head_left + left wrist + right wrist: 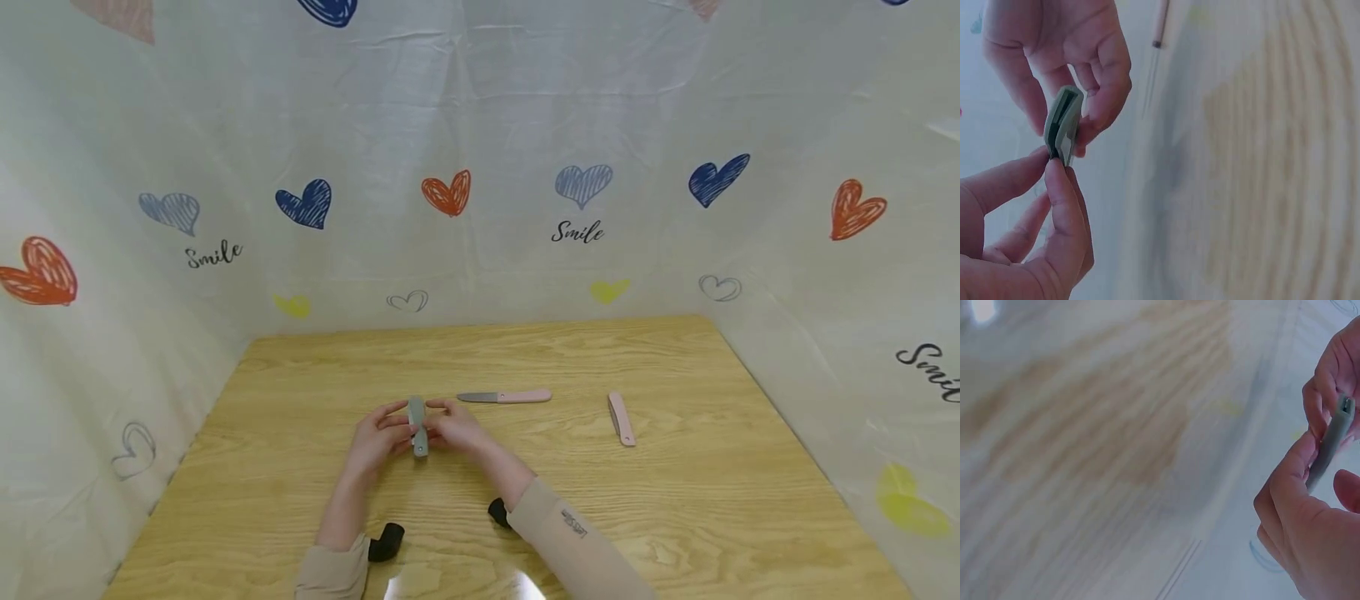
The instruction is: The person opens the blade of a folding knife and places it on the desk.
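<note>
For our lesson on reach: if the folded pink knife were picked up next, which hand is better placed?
Probably the right hand: it is nearer the folded pink knife, with the left hand farther off. Both hold the green knife, so neither is free.

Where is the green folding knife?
In the head view, the green folding knife is just left of centre, held between the left hand and right hand, with the open pink knife to its right.

Grey-green folding knife (417, 414), dark slot along handle. Held between left hand (377, 442) and right hand (459, 428), running front to back.
</note>
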Demonstrator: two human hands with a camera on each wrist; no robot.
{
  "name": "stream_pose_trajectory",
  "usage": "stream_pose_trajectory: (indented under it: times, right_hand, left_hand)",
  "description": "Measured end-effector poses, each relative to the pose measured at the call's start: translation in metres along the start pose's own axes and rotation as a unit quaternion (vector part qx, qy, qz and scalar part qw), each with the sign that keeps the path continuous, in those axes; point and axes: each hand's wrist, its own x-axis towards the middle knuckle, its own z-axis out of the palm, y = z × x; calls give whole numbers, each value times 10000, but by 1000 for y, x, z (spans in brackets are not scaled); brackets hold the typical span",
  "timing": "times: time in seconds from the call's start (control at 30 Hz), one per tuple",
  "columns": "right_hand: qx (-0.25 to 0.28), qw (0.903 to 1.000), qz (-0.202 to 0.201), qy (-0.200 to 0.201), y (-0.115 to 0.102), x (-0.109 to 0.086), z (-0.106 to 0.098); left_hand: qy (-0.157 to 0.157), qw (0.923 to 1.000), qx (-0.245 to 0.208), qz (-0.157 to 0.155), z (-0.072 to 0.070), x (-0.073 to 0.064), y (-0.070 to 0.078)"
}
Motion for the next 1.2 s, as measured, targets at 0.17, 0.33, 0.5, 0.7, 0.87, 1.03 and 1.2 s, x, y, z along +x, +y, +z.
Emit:
stream_pose_trajectory:
  times: [0.17,0.33,0.5,0.7,0.87,1.03,1.2]
  right_hand:
    - [-599,9977,-332,-9,-9,-10,-20]
    - [-885,9935,-699,-133,-14,-24,-47]
    - [-1050,9906,-871,-11,-18,-40,-71]
    - [-1014,9916,-754,269,-21,-57,-90]
    - [-934,9924,-720,359,-19,-64,-101]
    - [-887,9928,-660,451,-15,-67,-107]
    - [-863,9929,-649,501,-11,-68,-111]
  left_hand:
    - [-291,9994,-22,201,21,1,6]
    - [-593,9978,-26,312,46,2,9]
    - [-873,9953,-153,389,72,2,11]
    - [-1050,9930,-186,503,98,-1,11]
    - [-1137,9921,-164,510,110,-3,11]
    - [-1279,9907,-166,422,114,-4,9]
    - [-1377,9896,-226,362,115,-3,7]
